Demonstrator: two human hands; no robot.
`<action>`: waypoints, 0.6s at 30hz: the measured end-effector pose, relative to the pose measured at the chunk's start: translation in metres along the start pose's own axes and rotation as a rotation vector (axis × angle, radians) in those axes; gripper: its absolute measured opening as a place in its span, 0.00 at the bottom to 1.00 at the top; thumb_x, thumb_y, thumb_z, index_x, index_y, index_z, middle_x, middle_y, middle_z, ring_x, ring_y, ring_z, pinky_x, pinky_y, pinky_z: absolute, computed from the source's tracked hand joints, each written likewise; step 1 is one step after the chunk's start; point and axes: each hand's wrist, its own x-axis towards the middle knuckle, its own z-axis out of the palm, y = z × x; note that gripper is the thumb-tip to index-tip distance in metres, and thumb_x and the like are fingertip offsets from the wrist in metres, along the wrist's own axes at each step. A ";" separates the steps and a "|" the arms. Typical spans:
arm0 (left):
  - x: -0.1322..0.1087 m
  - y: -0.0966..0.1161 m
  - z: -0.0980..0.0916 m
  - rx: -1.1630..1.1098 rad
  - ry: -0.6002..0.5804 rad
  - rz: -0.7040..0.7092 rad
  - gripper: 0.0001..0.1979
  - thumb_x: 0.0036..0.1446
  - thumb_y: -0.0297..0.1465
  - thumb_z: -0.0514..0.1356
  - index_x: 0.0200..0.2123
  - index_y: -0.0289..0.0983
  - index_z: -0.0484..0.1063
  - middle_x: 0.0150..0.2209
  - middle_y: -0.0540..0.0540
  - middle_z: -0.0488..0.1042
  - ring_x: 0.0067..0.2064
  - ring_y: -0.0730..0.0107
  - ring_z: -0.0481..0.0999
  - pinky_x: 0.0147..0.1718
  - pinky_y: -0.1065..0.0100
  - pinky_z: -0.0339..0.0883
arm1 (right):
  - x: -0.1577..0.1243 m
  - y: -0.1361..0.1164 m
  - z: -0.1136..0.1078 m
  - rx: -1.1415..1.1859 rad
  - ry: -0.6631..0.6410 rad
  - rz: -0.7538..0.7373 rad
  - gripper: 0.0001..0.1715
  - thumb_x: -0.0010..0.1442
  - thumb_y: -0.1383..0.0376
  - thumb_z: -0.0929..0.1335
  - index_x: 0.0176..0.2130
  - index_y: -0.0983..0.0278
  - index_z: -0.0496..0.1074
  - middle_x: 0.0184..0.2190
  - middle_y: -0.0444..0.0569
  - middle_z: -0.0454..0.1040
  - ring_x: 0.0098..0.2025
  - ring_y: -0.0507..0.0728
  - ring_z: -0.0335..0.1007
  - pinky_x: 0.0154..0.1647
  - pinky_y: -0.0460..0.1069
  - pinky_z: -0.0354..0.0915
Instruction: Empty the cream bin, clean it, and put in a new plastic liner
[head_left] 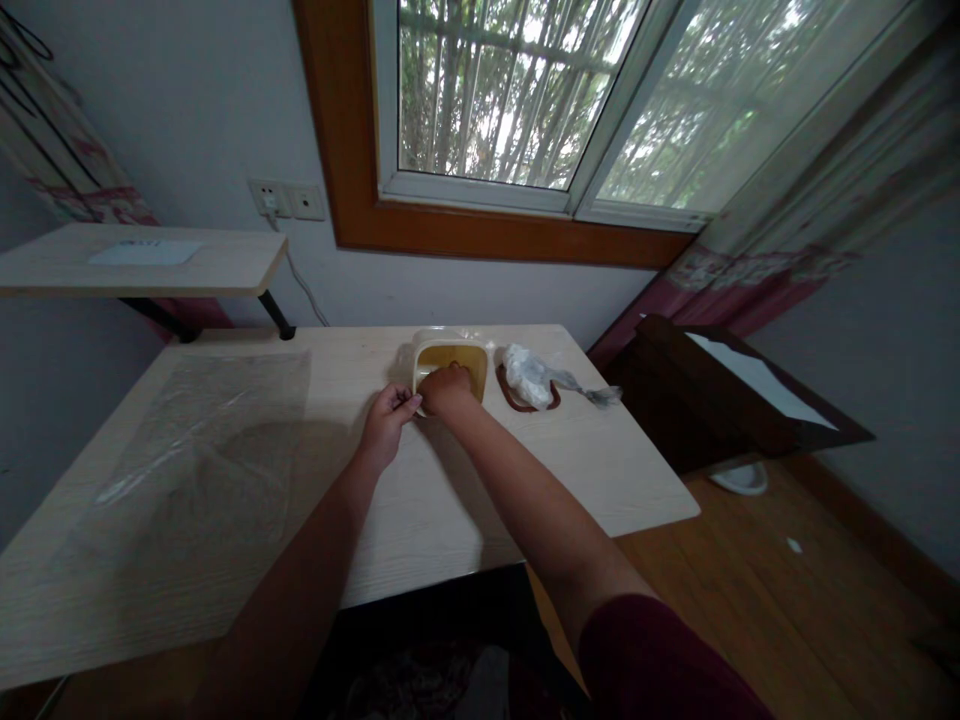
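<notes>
A square plastic container with a pale rim and a yellowish-tan inside stands near the back of the table. At its left front corner, the fingers of my left hand are closed on the rim. My right hand reaches down into the container from the front. Its fingertips are hidden there, so what they touch does not show. Right of the container lies a crumpled, whitish plastic bag, its twisted end trailing right. A reddish-brown, loop-shaped thing lies partly under the bag.
A clear plastic sheet covers much of the left side of the pale wooden table. A raised shelf with a paper overhangs the back left. Dark furniture stands beyond the right edge, below the window.
</notes>
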 end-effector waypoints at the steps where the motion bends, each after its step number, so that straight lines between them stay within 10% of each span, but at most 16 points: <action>1: 0.001 0.000 0.000 0.001 0.005 0.003 0.18 0.46 0.39 0.72 0.30 0.38 0.66 0.28 0.53 0.66 0.31 0.73 0.67 0.31 0.72 0.62 | 0.000 0.000 0.000 -0.016 0.015 0.019 0.23 0.68 0.63 0.64 0.55 0.71 0.78 0.58 0.72 0.73 0.64 0.72 0.67 0.63 0.64 0.59; 18: 0.002 0.006 -0.001 -0.092 0.020 -0.042 0.20 0.44 0.39 0.73 0.30 0.37 0.67 0.29 0.52 0.69 0.31 0.73 0.71 0.32 0.70 0.68 | 0.009 0.010 0.005 -0.011 0.042 -0.012 0.25 0.69 0.61 0.63 0.55 0.75 0.77 0.55 0.73 0.76 0.57 0.69 0.75 0.53 0.55 0.70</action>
